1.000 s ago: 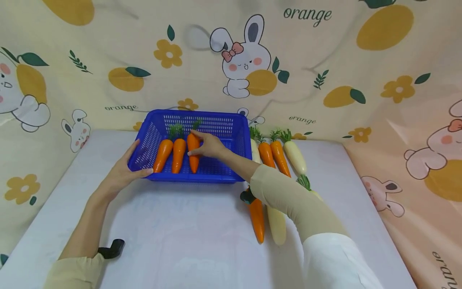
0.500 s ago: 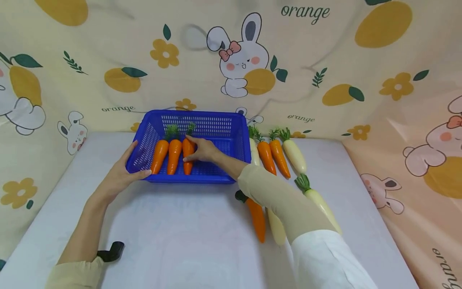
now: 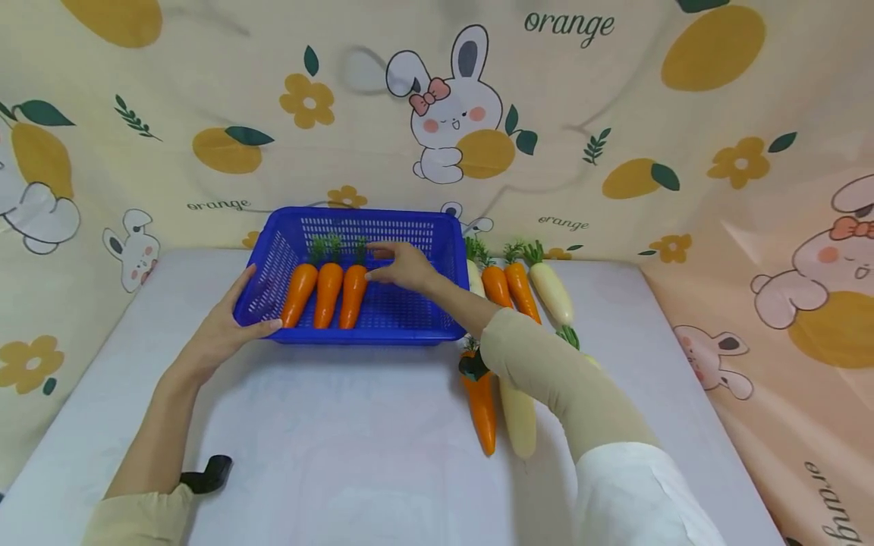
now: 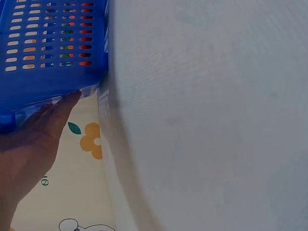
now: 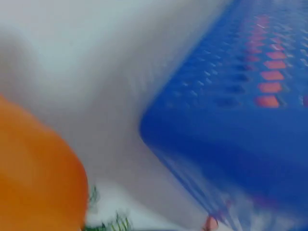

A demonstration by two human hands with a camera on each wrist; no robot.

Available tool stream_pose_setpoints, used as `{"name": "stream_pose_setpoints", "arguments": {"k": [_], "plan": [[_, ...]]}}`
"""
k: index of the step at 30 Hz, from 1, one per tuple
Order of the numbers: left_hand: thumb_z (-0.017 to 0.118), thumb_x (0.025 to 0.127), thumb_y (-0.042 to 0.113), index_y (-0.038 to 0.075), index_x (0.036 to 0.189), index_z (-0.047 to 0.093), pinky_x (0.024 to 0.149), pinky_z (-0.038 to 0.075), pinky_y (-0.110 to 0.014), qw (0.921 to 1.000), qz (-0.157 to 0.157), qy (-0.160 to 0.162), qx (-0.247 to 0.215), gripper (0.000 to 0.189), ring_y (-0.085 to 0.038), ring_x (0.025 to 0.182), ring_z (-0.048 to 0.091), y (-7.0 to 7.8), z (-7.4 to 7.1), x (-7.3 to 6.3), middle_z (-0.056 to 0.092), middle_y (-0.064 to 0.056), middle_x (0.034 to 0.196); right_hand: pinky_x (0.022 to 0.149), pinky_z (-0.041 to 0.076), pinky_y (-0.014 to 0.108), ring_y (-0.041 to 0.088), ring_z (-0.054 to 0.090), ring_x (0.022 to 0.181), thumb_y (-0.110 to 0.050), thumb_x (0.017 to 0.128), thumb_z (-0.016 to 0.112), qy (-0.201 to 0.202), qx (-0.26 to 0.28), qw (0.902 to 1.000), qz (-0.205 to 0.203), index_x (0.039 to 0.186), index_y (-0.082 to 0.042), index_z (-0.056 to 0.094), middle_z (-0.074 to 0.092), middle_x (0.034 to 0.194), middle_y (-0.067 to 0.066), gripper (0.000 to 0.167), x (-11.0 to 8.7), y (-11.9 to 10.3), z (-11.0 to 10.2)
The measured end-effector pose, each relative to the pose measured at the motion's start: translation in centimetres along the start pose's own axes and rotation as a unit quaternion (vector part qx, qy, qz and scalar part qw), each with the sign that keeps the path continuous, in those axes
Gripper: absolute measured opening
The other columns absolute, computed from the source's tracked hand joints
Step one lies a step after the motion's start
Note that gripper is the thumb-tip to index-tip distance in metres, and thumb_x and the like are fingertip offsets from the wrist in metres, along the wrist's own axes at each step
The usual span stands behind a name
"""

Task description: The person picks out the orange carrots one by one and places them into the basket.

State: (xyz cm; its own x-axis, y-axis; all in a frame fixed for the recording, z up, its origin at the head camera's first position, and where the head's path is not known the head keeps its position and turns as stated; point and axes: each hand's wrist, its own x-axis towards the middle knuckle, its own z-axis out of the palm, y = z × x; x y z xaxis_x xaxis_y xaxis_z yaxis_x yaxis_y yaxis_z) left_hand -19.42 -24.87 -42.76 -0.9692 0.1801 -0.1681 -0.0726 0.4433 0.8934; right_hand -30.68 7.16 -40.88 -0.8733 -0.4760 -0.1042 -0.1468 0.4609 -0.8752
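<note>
In the head view, a blue plastic basket [image 3: 410, 335] stands at the back of the table. Three orange carrots with green tops lie side by side in its left half: a left carrot [image 3: 299, 296], a middle carrot [image 3: 329, 296] and a right carrot [image 3: 353, 297]. My left hand [image 3: 221, 326] rests against the basket's front left corner, thumb along the front rim and fingers straight along the side. My right hand [image 3: 407, 269] is over the basket, thumb and fingers apart, thumb tip right beside the right carrot's upper end. The right wrist view, blurred, shows the basket's outer corner.
Right of the basket lie more carrots [image 3: 522, 292] and white radishes [image 3: 551, 294], partly hidden by my right sleeve. A front carrot [image 3: 482, 409] and a long white radish [image 3: 517, 425] lie nearer me. A patterned cloth [image 3: 573, 98] hangs behind the white table [image 3: 328, 440].
My right hand set the right carrot beside the other two, shifting it left, then let go and drew back to the right. My left hand stayed at the basket's corner.
</note>
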Motion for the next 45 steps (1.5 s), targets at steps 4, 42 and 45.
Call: {"name": "stream_pose_setpoints", "arguments": {"k": [4, 42, 45], "plan": [[0.072, 0.091, 0.032, 0.037, 0.158, -0.007, 0.112, 0.006, -0.072, 1.0000, 0.004, -0.002, -0.004, 0.104, -0.046, 0.149, -0.001, 0.0, 0.0, 0.1, -0.006, -0.014, 0.166, 0.094, 0.054, 0.042, 0.026, 0.066, 0.111, -0.010, 0.092, 0.071, -0.008, 0.073, 0.9960, -0.051, 0.145, -0.007, 0.050, 0.056, 0.139, 0.017, 0.057, -1.3, -0.4, -2.9], [0.071, 0.092, 0.036, 0.039, 0.158, -0.008, 0.110, 0.009, -0.076, 0.9999, -0.009, 0.006, 0.006, 0.102, -0.048, 0.148, -0.002, -0.3, 0.2, 0.1, -0.008, -0.013, 0.166, 0.099, 0.051, 0.030, 0.039, 0.054, 0.126, -0.005, 0.096, 0.063, 0.127, 0.049, 0.9902, 0.031, 0.141, 0.000, 0.051, 0.051, 0.142, 0.024, 0.047, -15.8, 7.7, -15.1], [0.070, 0.092, 0.036, 0.039, 0.158, -0.008, 0.109, 0.009, -0.076, 0.9999, -0.009, 0.006, 0.005, 0.102, -0.048, 0.148, -0.002, -0.3, 0.2, 0.1, -0.008, -0.012, 0.166, 0.108, 0.043, 0.042, 0.042, 0.047, 0.133, -0.005, 0.096, 0.063, 0.126, 0.056, 0.9895, 0.043, 0.145, 0.001, 0.047, 0.045, 0.148, 0.025, 0.051, -16.1, 8.9, -15.2]]}}
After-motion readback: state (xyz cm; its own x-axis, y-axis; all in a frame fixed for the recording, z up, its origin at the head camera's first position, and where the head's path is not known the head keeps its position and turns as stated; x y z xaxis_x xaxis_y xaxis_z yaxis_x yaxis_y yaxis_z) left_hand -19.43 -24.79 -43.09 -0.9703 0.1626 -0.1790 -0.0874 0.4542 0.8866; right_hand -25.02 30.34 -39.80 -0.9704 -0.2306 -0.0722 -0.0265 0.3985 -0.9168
